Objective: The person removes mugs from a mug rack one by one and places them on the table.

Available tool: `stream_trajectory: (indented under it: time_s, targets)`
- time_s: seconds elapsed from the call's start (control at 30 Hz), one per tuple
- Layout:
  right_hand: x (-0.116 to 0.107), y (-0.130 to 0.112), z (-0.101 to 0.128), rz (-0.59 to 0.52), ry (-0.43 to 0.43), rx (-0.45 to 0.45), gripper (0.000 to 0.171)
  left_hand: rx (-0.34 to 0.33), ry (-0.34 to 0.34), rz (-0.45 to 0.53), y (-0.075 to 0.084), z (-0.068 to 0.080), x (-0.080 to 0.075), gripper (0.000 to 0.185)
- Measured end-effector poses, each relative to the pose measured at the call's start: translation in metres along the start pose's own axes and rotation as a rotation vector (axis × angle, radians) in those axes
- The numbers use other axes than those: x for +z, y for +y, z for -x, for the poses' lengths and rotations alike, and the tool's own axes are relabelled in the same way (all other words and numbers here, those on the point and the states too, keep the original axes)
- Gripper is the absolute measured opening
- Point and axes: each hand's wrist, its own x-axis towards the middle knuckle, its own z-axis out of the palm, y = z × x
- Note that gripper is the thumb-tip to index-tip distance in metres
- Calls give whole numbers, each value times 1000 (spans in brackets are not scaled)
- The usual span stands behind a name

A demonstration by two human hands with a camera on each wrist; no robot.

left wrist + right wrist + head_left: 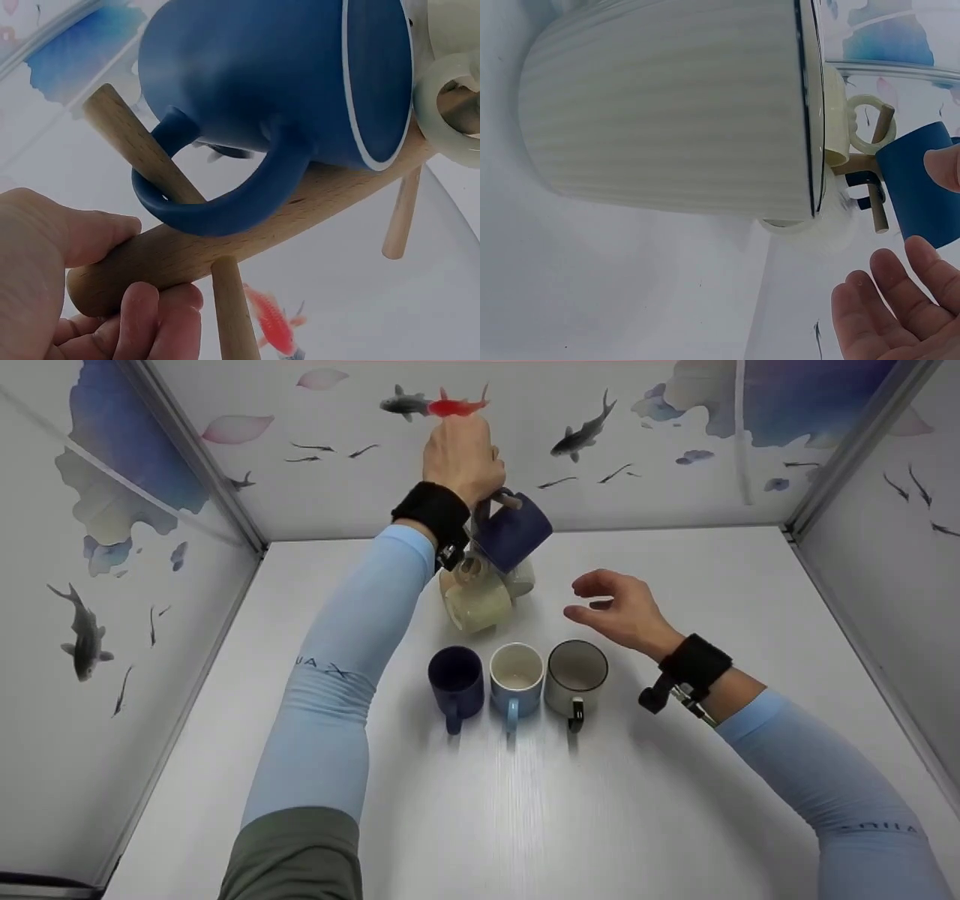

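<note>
My left hand (461,457) grips the top of a wooden mug tree's post (172,259), thumb on one side and fingers curled under the other. A dark blue mug (517,532) hangs by its handle from a peg (142,142) just beside that hand. Lower on the tree are a pale yellow mug (480,606) and a whitish mug (523,579), both tilted. To the right my right hand (619,611) hovers with relaxed, parted fingers and holds nothing. The tree's base is hidden.
In a row before the tree stand a navy mug (459,682), a light blue mug (517,699) and a grey-white mug with a black handle (570,694), handles toward me. Printed wall panels (510,510) enclose the white table (525,825) at the back and sides.
</note>
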Motion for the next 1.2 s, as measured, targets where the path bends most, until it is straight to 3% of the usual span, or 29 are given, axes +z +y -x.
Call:
stream_trajectory:
  time_s: [0.27,0.47,0.67,0.93,1.2]
  targets:
    - [2,5,-3,2,-7,0,43,-131,-7,47,-1,-5,-1,21]
    - [6,5,-8,8,-24,-2,42,-143,1,12,-1,-4,0,30]
    - [9,3,-11,-13,-29,1,43,-86,-28,-17,-13,-7,-2,35]
    - [13,0,-13,-7,-21,-6,45,-57,-91,212,-41,-9,2,31]
    - [14,-1,-13,0,-24,3,46,-44,-115,245,-50,-10,9,33]
